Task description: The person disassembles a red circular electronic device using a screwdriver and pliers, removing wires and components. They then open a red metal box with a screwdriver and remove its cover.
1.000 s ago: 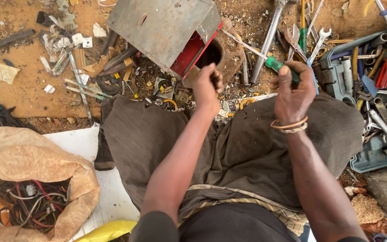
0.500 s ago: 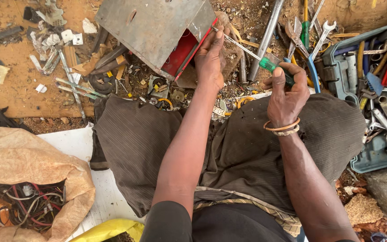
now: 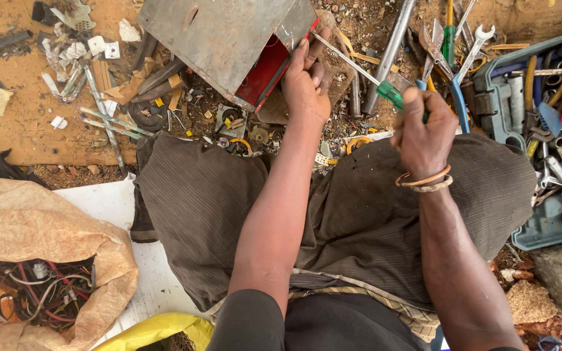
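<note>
A grey metal box (image 3: 226, 36) with a red inner part (image 3: 265, 71) lies tilted on the ground ahead of my knees. My left hand (image 3: 306, 81) grips its right edge, fingers hooked over the rim. My right hand (image 3: 424, 133) is closed on the green handle of a screwdriver (image 3: 390, 93), whose thin shaft (image 3: 343, 55) runs up and left to the box's edge beside my left fingers. Two bangles sit on my right wrist.
A blue tool tray (image 3: 541, 123) with spanners, pliers and screwdrivers lies at the right. Scrap metal bits and small parts (image 3: 99, 97) litter the dirt at the left. A tan sack (image 3: 34, 260) holding tangled wires sits at lower left, beside a white sheet.
My view has shifted, so the box sits higher in the frame. My left hand has moved from the box's red opening to its right edge. The screwdriver tip now meets that edge.
</note>
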Available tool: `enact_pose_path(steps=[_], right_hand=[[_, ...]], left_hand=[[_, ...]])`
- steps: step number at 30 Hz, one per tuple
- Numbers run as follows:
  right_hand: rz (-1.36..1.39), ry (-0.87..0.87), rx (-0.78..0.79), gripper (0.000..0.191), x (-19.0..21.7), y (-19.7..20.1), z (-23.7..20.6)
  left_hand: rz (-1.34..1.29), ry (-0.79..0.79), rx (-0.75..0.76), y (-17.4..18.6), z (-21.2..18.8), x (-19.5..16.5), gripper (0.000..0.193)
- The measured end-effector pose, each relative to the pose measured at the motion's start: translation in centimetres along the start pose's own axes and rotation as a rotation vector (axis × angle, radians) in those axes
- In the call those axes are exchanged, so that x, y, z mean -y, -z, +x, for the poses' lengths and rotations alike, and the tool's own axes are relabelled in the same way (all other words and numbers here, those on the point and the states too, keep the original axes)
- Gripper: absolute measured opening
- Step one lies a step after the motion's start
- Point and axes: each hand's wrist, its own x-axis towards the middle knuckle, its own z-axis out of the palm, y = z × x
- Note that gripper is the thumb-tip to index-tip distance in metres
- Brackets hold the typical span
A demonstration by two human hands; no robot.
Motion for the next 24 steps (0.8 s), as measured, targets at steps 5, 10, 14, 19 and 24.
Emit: enact_pose_path(steps=[5,10,14,19,24], right_hand=[[-0.392,0.661,-0.122,0.032,1.2,-0.4,-0.2],[-0.082,0.246,-0.046,0.035,1.4,-0.6,0.6],[-0.002,-0.082,0.057,0.039,0.9,0.0,0.5],[-0.151,0.261,0.03,0.039,0.0,0.0,0.0],[-0.408,0.605,-0.142,0.033,-0.3,-0.1,0.7]], left_hand=[[0.004,-0.065,0.02,0.1,0.1,0.2,0.022],[-0.048,-0.04,-0.063,-0.5,-0.3,-0.5,0.022],[-0.027,-0.086,-0.161,-1.0,-0.2,-0.5,0.014],[-0.19,-0.12,-0.284,-0.3,0.3,-0.9,0.02],[-0.146,-0.091,-0.267,1.3,-0.2,-1.6,0.022]])
